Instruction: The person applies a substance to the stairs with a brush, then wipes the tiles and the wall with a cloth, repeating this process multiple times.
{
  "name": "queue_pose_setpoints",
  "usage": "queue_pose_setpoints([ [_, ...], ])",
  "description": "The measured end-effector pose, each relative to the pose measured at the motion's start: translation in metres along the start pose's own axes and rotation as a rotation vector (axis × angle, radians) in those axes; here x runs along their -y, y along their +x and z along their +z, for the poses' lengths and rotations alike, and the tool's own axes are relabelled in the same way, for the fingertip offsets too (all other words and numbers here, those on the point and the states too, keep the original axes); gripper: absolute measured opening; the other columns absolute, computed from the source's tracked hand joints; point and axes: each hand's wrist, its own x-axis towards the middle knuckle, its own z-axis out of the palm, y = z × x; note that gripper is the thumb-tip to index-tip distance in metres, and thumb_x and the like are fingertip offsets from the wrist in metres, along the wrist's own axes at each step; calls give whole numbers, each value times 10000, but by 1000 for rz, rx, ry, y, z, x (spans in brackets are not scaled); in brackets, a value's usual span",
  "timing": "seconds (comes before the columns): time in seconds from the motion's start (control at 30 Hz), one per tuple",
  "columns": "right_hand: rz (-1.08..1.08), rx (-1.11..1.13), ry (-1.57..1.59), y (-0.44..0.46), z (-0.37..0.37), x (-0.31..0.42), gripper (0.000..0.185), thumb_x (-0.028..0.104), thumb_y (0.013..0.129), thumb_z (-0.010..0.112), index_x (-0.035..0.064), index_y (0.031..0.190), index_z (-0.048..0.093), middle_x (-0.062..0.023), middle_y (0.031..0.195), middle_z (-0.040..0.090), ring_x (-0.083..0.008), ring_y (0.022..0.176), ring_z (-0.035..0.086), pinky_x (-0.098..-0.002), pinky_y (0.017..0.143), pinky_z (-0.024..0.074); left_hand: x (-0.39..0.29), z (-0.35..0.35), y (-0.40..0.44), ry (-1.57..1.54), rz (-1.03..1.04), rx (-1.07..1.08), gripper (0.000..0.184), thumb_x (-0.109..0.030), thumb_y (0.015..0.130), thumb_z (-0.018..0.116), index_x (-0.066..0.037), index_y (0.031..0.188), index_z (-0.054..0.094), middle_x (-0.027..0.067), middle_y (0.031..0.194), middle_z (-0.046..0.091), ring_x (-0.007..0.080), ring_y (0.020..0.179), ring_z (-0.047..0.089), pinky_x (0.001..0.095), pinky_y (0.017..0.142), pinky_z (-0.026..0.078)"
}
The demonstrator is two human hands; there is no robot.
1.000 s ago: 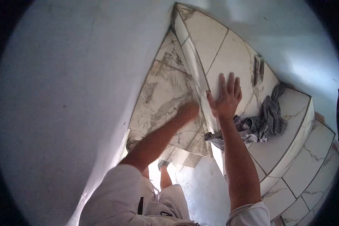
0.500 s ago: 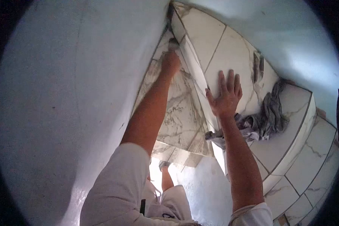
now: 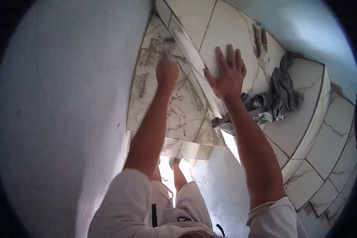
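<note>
Blurred tool — juts beyond left grip, clamped on it; right grip splayed on tile.

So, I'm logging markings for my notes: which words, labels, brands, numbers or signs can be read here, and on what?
None can be read.
Grey cloth: pale marks, too small to tell if they are lettering.
White shorts: a dark curved mark, too small to make out.
Object at the left hand: too blurred.
Tiles: no lettering visible.
</note>
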Motion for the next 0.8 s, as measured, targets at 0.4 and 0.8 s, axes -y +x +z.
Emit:
queue_pose_setpoints([
  [0.4, -15, -34, 11, -1, -1, 0, 756, 514, 767, 667, 239, 1430, 430, -161, 1501, 332, -388, 1391, 283, -521, 1104, 231, -82, 86, -279, -53, 60, 786, 675, -127, 878, 518, 72, 1460, 240, 229, 987, 644, 302, 800, 680, 408, 687, 566],
  [0.8, -17, -64, -22, -6, 9, -4, 729, 560, 797, 627, 240, 1425, 439, -153, 1500, 341, -376, 1388, 300, -514, 1116, 222, 64, 10, 108, 337, 201, -82, 222, -157, 913, 488, -3, 859, 638, 204, 927, 653, 358, 831, 655, 476, 687, 533],
])
